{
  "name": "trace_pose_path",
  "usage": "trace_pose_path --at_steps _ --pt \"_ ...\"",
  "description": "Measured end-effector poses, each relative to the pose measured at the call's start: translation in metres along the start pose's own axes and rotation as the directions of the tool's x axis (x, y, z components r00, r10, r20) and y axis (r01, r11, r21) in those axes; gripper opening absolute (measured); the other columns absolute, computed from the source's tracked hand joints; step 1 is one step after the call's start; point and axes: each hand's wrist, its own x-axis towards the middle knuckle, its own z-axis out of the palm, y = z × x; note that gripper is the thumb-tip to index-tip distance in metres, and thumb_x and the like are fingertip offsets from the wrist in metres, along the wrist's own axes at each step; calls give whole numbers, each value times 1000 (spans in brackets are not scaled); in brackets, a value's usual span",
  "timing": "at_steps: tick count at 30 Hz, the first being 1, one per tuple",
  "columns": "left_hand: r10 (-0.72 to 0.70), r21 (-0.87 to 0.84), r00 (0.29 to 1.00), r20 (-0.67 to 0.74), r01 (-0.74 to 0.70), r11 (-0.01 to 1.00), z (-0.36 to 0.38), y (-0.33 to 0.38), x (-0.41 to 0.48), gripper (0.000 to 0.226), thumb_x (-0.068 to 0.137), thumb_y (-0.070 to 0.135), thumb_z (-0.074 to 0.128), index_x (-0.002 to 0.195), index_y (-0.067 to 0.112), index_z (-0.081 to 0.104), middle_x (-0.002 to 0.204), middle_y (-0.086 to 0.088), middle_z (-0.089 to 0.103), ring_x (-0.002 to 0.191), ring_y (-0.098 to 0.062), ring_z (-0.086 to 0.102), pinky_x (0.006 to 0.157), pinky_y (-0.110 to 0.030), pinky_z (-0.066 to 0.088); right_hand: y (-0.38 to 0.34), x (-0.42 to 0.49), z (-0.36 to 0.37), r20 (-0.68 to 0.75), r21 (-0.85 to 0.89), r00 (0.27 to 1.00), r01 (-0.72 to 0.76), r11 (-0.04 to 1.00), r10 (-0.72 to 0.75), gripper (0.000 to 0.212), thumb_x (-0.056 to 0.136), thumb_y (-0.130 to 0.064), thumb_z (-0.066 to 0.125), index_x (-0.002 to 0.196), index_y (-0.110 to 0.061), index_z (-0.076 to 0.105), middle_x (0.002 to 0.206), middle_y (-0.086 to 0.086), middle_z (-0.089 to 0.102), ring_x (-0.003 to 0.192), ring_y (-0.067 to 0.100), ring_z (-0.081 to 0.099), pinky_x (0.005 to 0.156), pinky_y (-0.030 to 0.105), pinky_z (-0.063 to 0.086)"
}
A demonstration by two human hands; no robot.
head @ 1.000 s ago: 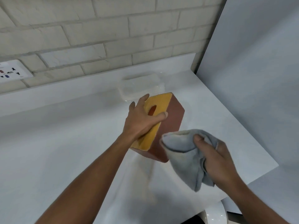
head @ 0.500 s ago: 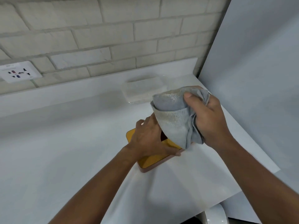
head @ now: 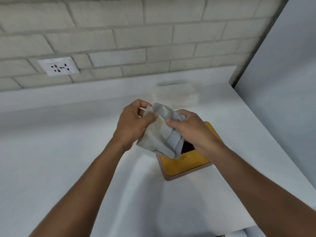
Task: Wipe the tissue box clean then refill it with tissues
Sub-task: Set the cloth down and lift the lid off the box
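Cloth point(head: 159, 135), one, in two hands point(head: 133, 124) point(head: 196, 132)

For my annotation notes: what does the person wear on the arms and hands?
Nothing that shows. The left hand and right hand are bare, with no glove, ring or watch visible. The forearms are bare too, with no sleeve in view.

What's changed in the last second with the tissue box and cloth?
The left hand let go of the tissue box and now pinches the grey cloth alongside the right hand, which lifted the cloth from beside the box to above it. The box, tipped up a second ago, now sits flat on the counter, yellow top up. Unchanged: the right hand's grip on the cloth; the tissue pack by the wall.
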Motion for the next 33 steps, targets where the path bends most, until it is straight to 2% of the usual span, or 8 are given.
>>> trace_pose_path --at_steps 4,7,9,14,17,23,26,33 --pt "-4 399 1000 -29 15 917 -26 -1 -2 13 90 17 65 85 29 64 83 8 67 75 -19 60 65 -34 45 10 9 44 61 -57 997 -49 997 52 34 67 -49 69 92 -26 66 94 2 74 90 26 71 81 56 58" --pt "-109 739 992 -65 121 662 -41 8 -3 5 90 37 66 94 36 63 99 14 66 101 -22 64 78 -35 44 11 13 69 239 -5 966 -103 995 101 31 84 -36 70 111 -20 65 106 6 72 96 24 70 88 50 59" --pt "-137 849 990 -39 105 518 -45 13 -4 31 89 41 67 118 44 58 122 9 60 121 -26 55 89 -40 43 10 15 70 239 -163 968 -32 986 71 47 88 -45 69 127 -22 58 113 -2 70 97 17 67 89 40 58" --pt "-18 724 989 149 -97 683 -20 12 1 41 92 42 69 131 43 57 127 9 61 115 -19 62 93 -40 51 17 11 20 63 -46 998 -15 999 17 16 94 -30 65 109 -25 69 97 -1 71 77 17 70 72 34 61" --pt "-12 678 956 293 -199 708 10 2 5 38 94 48 70 129 43 59 125 11 64 109 -15 63 94 -42 56 39 11 -27 -63 -282 994 64 957 -85 12 93 -31 66 104 -29 71 93 -10 71 81 9 69 75 31 61" --pt "-51 725 890 453 -335 602 65 -21 8 78 88 65 72 155 39 40 151 5 51 135 -21 51 103 -42 46 78 14 -97 -115 -769 985 -5 639 -130 58 82 -53 72 134 -36 52 139 -8 46 125 19 44 87 35 47" --pt "-36 781 886 461 -387 491 80 -30 11 82 87 66 71 157 38 37 147 5 54 132 -23 51 102 -43 45 89 12 -107 -72 -754 996 -21 656 -50 85 75 -63 73 148 -39 35 153 -8 35 137 23 35 99 45 45" --pt "103 769 869 484 -478 425 93 -38 27 66 92 52 67 153 39 45 140 6 61 124 -24 57 96 -40 47 94 11 -108 -165 -725 984 -78 684 -62 76 79 -61 68 145 -38 38 136 -8 58 119 20 57 91 42 50"
